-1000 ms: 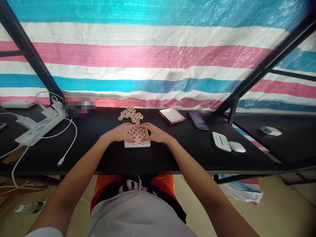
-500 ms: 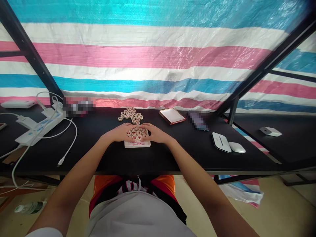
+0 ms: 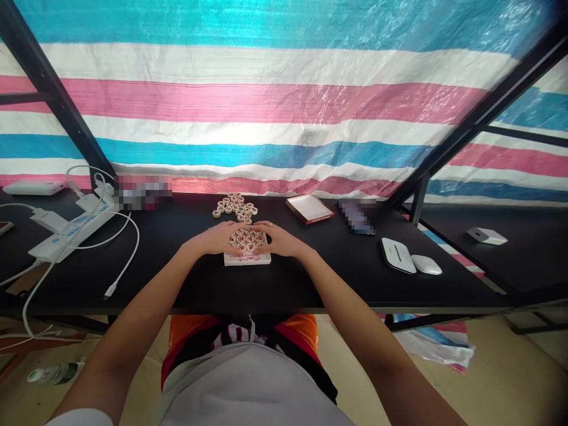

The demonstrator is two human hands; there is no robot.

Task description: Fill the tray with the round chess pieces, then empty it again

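Rows of round Chinese chess pieces (image 3: 249,239) with red characters lie on a shallow white box (image 3: 247,259) near the middle of the desk. From the left, my left hand (image 3: 217,238) curves around them, thumb at the front and fingers along the far side. My right hand (image 3: 282,241) cups them from the right in the same way, a ring on one finger. The fingertips of both hands come close together behind the pieces, and the box's far edge is hidden. Beyond my hands lies a loose heap of more chess pieces (image 3: 235,206).
An open box lid (image 3: 310,209) lies at the back right, beside a blurred-out item (image 3: 356,216). Farther right are a white-topped flat device (image 3: 398,255) and a white mouse (image 3: 426,264). A power strip (image 3: 66,236) with white cables occupies the left. Striped sheeting (image 3: 284,106) hangs behind.
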